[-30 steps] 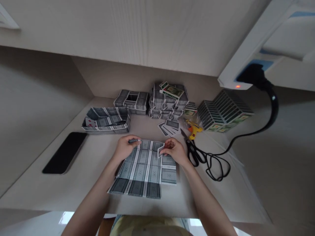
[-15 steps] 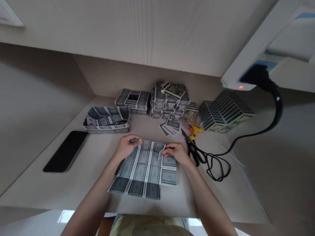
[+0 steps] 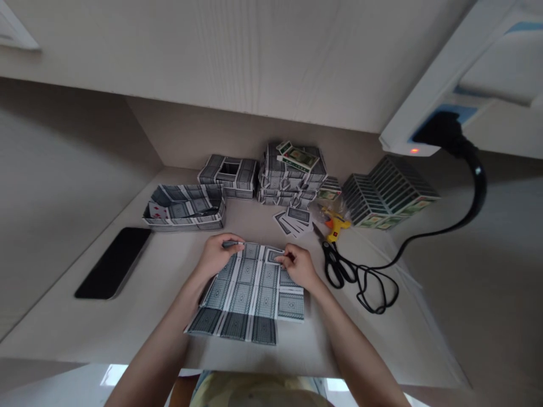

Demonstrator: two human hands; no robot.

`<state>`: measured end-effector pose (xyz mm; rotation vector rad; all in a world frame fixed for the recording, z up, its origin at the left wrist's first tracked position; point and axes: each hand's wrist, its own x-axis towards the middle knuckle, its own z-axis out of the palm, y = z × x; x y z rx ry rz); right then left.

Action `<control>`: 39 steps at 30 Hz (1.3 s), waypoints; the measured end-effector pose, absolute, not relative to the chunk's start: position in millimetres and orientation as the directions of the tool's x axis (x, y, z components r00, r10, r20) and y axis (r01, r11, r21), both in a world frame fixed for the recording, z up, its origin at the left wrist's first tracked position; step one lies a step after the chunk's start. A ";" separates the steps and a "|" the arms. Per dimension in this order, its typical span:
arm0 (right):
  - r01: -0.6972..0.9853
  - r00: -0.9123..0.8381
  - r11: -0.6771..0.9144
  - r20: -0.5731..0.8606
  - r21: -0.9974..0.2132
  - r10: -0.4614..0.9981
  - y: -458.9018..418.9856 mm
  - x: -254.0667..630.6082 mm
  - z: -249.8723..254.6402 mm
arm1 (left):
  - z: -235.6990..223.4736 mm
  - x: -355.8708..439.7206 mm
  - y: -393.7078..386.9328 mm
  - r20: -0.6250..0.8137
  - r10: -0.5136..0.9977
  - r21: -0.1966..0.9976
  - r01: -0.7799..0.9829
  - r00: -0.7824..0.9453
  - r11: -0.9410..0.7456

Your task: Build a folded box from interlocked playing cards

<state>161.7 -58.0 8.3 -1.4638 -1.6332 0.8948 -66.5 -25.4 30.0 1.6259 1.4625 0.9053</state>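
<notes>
A panel of joined playing cards (image 3: 245, 288), patterned backs up, lies on the desk in front of me, its near row folded at an angle. My left hand (image 3: 215, 253) pinches the panel's far left corner between thumb and fingers. At the far right corner, my right hand (image 3: 298, 264) is closed on a single playing card (image 3: 274, 256), which lies over the panel's top right part. The fingertips partly cover that card. Several loose cards (image 3: 293, 220) are fanned out beyond the panel.
An open card-built box (image 3: 186, 222) and a black phone (image 3: 113, 263) are at left. More card-built boxes (image 3: 291, 175) stand at the back. On the right are a yellow glue gun (image 3: 337, 222), black scissors (image 3: 335, 265), a looped cord (image 3: 377, 308) and stacked card packs (image 3: 388, 192).
My right hand has shifted slightly left and laid the tilted card flatter over the panel's far right corner. The left hand keeps its hold.
</notes>
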 end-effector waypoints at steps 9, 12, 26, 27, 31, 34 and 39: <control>0.465 -0.118 0.057 0.002 -0.883 0.993 -63.6 163.9 26.0 | 35.4 -63.4 -27.6 0.023 0.994 0.887 0.456 0.104 -0.069; 0.450 -0.135 0.038 -0.026 -0.892 0.991 -65.4 163.2 29.0 | 35.3 -63.1 -28.1 0.023 0.994 0.884 0.461 0.109 -0.071; 0.852 -0.160 0.182 0.087 -0.492 0.983 -69.8 160.5 27.5 | 32.5 -64.4 -27.1 0.011 0.989 0.877 0.474 0.145 -0.079; 0.869 -0.161 0.185 0.092 -0.458 0.983 -70.3 160.1 27.5 | 31.9 -64.6 -27.0 0.005 0.989 0.877 0.474 0.150 -0.077; 0.891 -0.167 0.197 0.108 -0.409 0.980 -72.9 158.3 23.5 | 33.2 -64.1 -27.6 -0.004 0.988 0.874 0.480 0.155 -0.072; 0.903 -0.153 0.203 0.156 -0.379 0.976 -76.9 156.3 19.7 | 34.8 -64.4 -28.1 0.016 0.988 0.866 0.493 0.152 -0.090; 0.865 -0.206 0.288 0.230 -0.412 0.951 -84.8 147.0 22.1 | 33.6 -65.6 -29.4 0.053 0.986 0.840 0.528 0.155 -0.128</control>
